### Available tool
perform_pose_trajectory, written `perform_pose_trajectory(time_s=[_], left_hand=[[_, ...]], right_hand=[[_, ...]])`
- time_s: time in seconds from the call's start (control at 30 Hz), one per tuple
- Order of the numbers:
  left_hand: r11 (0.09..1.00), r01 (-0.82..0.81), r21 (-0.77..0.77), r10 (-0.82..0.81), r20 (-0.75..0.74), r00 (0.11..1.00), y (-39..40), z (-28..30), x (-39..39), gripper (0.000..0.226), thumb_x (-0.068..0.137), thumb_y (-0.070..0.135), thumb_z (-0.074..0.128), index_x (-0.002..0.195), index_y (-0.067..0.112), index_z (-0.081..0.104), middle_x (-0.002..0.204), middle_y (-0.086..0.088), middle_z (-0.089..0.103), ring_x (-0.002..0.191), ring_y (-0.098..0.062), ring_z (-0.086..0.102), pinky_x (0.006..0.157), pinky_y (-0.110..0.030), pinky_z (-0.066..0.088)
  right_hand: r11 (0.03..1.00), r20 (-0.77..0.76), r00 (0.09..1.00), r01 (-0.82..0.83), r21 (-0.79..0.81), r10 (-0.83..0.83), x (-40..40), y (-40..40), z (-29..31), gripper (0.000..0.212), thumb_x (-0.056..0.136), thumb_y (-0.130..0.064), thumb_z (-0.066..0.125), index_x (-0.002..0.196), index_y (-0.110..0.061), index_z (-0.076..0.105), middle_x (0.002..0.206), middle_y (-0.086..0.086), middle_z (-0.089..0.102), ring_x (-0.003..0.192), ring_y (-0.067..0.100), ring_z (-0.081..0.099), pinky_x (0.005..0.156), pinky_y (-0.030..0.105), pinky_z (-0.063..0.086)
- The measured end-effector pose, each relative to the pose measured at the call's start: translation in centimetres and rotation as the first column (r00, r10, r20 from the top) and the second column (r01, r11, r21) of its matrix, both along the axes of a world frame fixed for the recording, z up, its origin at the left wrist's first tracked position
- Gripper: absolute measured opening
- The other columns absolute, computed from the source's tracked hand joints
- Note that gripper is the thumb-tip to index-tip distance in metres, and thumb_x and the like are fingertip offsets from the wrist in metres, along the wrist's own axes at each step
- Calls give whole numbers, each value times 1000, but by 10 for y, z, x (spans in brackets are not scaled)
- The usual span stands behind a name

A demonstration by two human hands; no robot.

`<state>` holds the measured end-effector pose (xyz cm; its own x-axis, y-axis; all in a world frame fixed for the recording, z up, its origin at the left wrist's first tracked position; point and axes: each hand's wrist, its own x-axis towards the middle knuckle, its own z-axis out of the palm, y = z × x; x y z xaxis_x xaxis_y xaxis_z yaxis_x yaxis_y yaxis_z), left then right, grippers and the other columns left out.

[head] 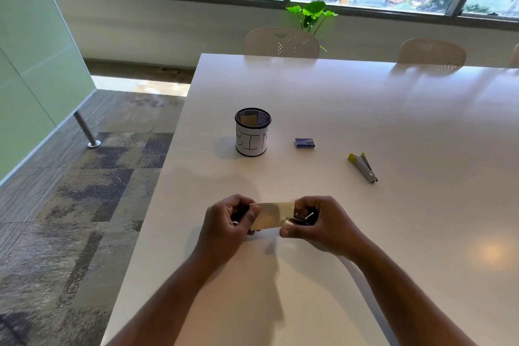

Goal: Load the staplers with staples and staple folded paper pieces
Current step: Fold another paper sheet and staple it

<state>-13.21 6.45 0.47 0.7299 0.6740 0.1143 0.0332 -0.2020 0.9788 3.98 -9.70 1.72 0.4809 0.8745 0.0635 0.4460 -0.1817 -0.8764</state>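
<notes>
i pinch the thin folded white paper piece (271, 216) above the white table (365, 109) in my left hand (229, 223), my right hand (314, 219) gripping the small black stapler (304, 220) at its edge; it's light and floppy, so i'd hold near the fold.

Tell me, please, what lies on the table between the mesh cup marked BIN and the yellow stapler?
In the head view, a small blue staple box lies between the mesh cup and the yellow stapler, apart from both.
</notes>
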Motion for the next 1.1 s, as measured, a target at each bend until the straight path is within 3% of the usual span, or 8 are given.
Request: perform_pose_trajectory(time_s=[0.17,0.3,0.43,0.5,0.63,0.8,0.93,1.1], left_hand=[[999,15,-36,-15,-5,1000,0,1,3,13,94,12,71,105,19,71,93,-3,79,81,-22,78,70,-42,65],[999,-12,31,13,-17,1000,-1,3,7,20,94,8,69,106,25,70,73,4,75,64,-13,68,68,-37,60],[995,-54,80,56,-24,998,0,3,14,22,95,6,66,97,28,69,72,5,74,65,-9,66,68,-35,57],[993,-80,88,83,-28,996,-1,2,20,21,94,8,67,94,29,70,76,2,76,68,-11,68,66,-34,57],[990,-107,96,109,-18,994,-7,3,35,15,87,13,78,94,25,71,81,3,76,73,-10,71,62,-16,52],[985,-136,103,138,-13,990,-10,2,54,21,80,16,86,94,23,72,84,3,76,76,-12,74,66,-26,60],[978,-183,99,184,2,983,-10,0,60,21,80,13,86,92,23,72,80,3,76,72,-11,72,63,-24,55],[967,-194,168,196,5,981,-15,-2,57,22,79,10,85,91,22,72,76,5,73,66,-8,69,62,-25,57]], right_hand=[[989,38,988,149,2,-149,4,-10,1,55,57,-64,90,96,-28,77,88,-6,76,81,13,71,75,38,61],[944,185,927,329,13,-325,12,-14,-2,57,57,-69,86,95,-28,78,85,-13,75,76,4,68,67,19,54],[874,253,839,480,76,-482,25,-16,-4,38,64,-53,93,88,-28,76,83,-16,74,71,-1,68,64,15,50],[852,272,810,517,88,-520,34,-16,-4,37,65,-51,93,88,-27,77,84,-13,74,73,1,68,66,18,52],[803,292,758,593,62,-583,57,-15,-7,40,67,-52,92,87,-20,79,83,-5,76,74,9,71,68,24,53],[740,364,674,670,64,-642,87,-6,-3,43,70,-56,89,82,-18,74,78,-5,73,71,13,67,65,30,53],[688,433,617,726,11,-657,108,8,-1,46,71,-59,87,77,-20,63,84,3,69,78,24,65,67,29,42],[672,484,609,739,-56,-629,124,23,-1,47,72,-60,84,84,-18,68,97,6,68,87,29,68,72,32,49]])
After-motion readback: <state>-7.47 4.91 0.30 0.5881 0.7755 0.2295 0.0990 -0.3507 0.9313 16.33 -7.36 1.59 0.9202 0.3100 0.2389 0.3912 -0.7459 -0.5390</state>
